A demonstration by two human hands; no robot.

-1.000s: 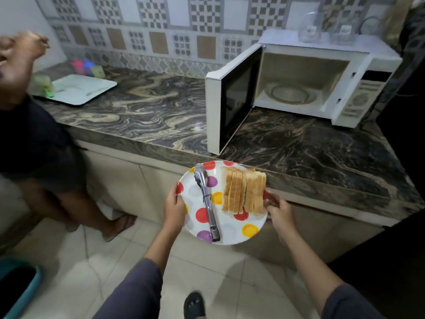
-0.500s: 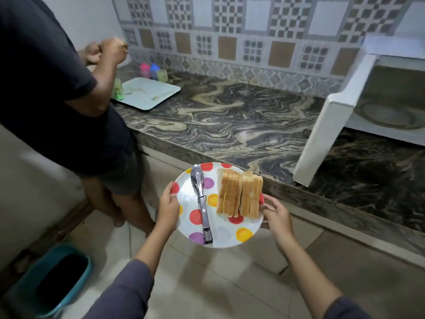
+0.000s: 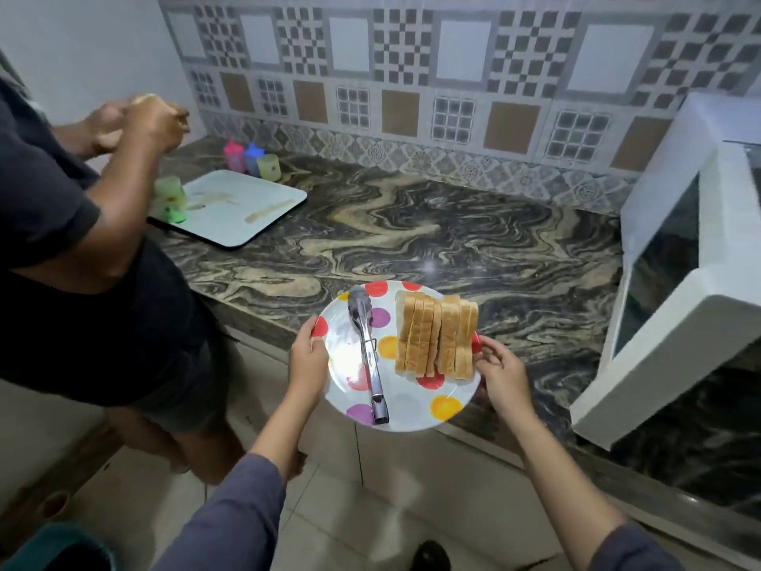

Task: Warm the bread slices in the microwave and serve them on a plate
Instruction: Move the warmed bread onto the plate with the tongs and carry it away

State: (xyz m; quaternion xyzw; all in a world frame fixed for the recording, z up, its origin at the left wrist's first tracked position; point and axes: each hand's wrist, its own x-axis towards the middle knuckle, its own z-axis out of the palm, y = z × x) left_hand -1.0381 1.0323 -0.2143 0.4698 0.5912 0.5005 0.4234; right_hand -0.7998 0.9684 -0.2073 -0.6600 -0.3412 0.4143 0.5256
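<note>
Holding a plate [image 3: 412, 410] level over the front edge of the table [image 3: 453, 241], the person has one hand at each side of it. The left hand [image 3: 306, 362] has its grip closed on the plate's left rim, thumb on top beside a red dot. The right hand [image 3: 504, 379] has its grip closed on the right rim, fingers curled by the bread. The plate is white with coloured dots.

The bread [image 3: 434, 335], a row of slices standing on edge and pressed together, sits on the right half of the plate. Metal tongs [image 3: 366, 348] lie on the left half, tips toward the table and handle end toward the person, just beside the bread but apart from it.

The microwave [image 3: 716, 129] stands at the right end of the table with its door [image 3: 667, 307] swung open, the door reaching out past the front edge, well right of the plate.

Near the back left corner a pale tray [image 3: 247, 212] lies flat with smears on it. Three small cups [image 3: 252, 158], pink, blue and yellow-green, stand just behind it. A green cup [image 3: 171, 199] stands on the tray's left end.

A second person [image 3: 82, 261] in a dark shirt stands at the left end of the table with both hands raised together.
</note>
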